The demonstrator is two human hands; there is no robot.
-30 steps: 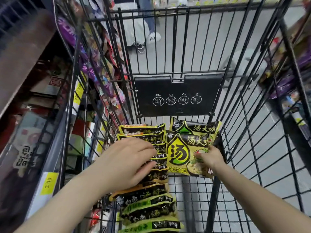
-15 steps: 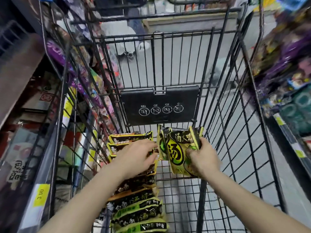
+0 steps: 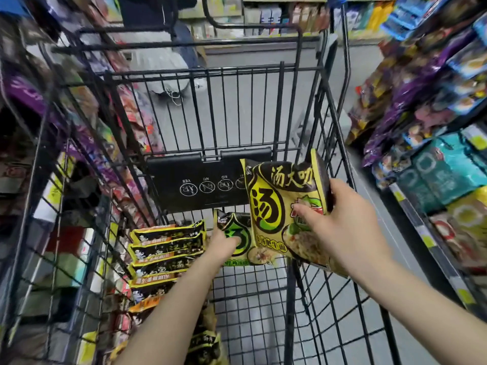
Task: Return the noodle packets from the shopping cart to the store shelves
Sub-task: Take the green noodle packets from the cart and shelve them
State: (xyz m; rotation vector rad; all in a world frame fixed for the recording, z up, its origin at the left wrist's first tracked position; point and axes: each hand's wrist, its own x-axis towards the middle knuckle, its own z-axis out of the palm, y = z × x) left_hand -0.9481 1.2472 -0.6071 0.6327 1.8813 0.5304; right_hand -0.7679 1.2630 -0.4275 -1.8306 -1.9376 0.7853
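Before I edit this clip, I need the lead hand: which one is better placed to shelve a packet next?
Right. The right hand already grips a green-and-yellow noodle packet lifted above the cart floor; the left hand only touches another packet lying in the cart.

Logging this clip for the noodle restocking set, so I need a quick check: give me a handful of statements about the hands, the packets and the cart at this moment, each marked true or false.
1. The right hand grips a yellow-green noodle packet lifted above the cart floor. True.
2. The left hand holds nothing and hangs outside the cart. False: it reaches inside the cart and touches a second green packet that lies low in it.
3. A row of dark yellow-edged packets lies along the cart's left side. True.
4. The cart's black flap carries no markings. False: it shows round pictogram icons.
5. The lifted packet is already on a shelf. False: it is held over the cart.
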